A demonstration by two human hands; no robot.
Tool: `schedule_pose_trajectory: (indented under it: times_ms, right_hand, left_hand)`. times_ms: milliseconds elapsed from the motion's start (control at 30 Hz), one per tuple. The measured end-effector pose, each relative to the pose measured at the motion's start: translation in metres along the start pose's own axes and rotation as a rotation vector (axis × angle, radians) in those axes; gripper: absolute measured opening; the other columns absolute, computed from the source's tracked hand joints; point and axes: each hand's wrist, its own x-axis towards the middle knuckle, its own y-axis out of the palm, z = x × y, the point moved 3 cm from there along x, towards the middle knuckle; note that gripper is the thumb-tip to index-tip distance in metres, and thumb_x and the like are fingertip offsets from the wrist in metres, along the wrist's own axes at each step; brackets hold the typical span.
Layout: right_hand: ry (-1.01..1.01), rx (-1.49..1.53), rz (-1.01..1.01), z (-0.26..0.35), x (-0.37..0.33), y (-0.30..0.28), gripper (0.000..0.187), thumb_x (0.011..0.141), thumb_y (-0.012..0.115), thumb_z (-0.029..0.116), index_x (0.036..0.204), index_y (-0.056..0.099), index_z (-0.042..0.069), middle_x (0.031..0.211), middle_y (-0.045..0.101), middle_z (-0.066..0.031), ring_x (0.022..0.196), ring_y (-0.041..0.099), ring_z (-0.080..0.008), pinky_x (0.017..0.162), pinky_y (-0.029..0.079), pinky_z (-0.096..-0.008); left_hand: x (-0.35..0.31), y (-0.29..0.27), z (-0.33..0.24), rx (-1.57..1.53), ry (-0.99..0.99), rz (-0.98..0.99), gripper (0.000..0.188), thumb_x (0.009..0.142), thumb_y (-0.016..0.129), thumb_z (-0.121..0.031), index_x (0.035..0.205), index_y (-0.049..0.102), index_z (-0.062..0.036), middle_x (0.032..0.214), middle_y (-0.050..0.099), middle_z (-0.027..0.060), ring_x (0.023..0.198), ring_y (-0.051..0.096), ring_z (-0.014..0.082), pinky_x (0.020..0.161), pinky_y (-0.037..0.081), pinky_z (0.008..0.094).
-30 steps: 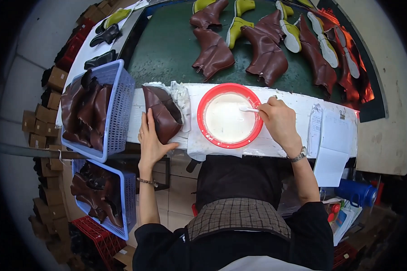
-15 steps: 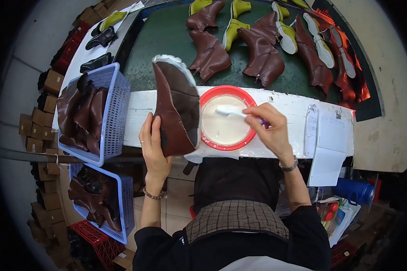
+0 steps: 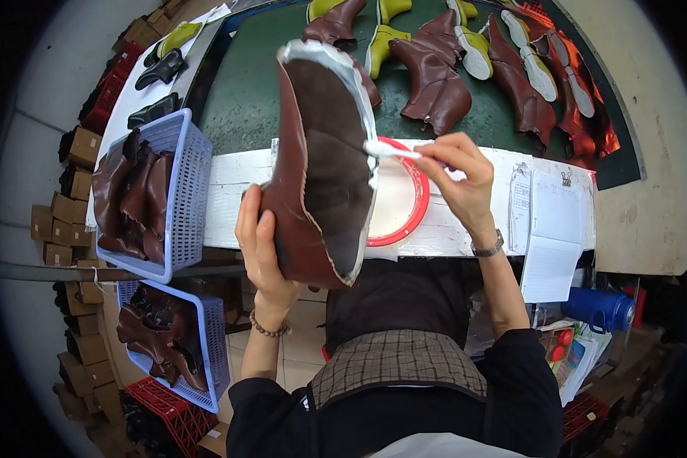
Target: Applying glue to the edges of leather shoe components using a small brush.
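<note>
Fingers: my left hand [image 3: 263, 244] grips the brown boot upper [image 3: 317, 168], now lifted off the bench [image 3: 237, 191].
Right hand [image 3: 458, 172]: pinches a brush [image 3: 389, 149], moved from red dish [image 3: 412, 206] to the boot's whitened rim.
Meaning: I judge gluing has begun.

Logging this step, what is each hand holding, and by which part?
Left hand grips the brown boot by its side; right hand pinches a white brush by its handle.

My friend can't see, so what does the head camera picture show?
The left hand holds up a brown boot, sole side showing, while the right hand brushes white glue along its edge with a brush. A red bowl sits behind on the white bench.
</note>
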Motion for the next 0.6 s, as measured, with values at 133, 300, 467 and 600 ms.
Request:
schedule_pose_trajectory:
  times_ms: [133,300,467,600]
  right_hand:
    - [-0.038,0.039,0.084,0.017,-0.024,0.008,0.019,0.082,0.084,0.002,0.1,0.08,0.003,0.094,0.068,-0.0058,0.079,0.065,-0.0117,0.065,0.049,-0.0245]
    - [-0.042,0.043,0.201,0.038,-0.037,0.009,0.023,0.078,0.085,0.002,0.1,0.08,0.003,0.091,0.069,-0.0065,0.079,0.067,-0.0147,0.065,0.052,-0.0261]
    - [0.042,0.149,0.333,0.05,-0.034,0.01,0.019,0.079,0.085,0.003,0.097,0.081,0.004,0.085,0.07,-0.0054,0.074,0.066,-0.0144,0.062,0.05,-0.0258]
    - [0.183,0.104,0.396,0.029,-0.022,0.01,0.012,0.084,0.081,0.007,0.096,0.08,0.003,0.082,0.07,-0.006,0.069,0.064,-0.0141,0.059,0.047,-0.0255]
  left_hand:
    - [0.014,0.009,0.007,0.011,-0.036,-0.124,0.074,0.086,0.078,-0.01,0.149,0.042,0.0003,0.151,0.043,0.0349,0.137,0.047,0.0504,0.114,0.039,0.0541]
    - [0.021,0.019,0.021,0.07,-0.009,-0.204,0.071,0.087,0.077,-0.012,0.148,0.044,-0.001,0.151,0.045,0.0324,0.136,0.048,0.0495,0.113,0.04,0.0537]
    - [0.016,0.024,0.032,0.118,0.062,-0.143,0.063,0.09,0.07,0.0,0.148,0.045,0.0007,0.15,0.048,0.0307,0.136,0.051,0.0457,0.114,0.041,0.0504]
    - [0.008,0.003,0.042,0.101,-0.082,-0.085,0.063,0.086,0.072,-0.005,0.145,0.052,-0.0033,0.148,0.051,0.028,0.135,0.052,0.0429,0.113,0.041,0.0489]
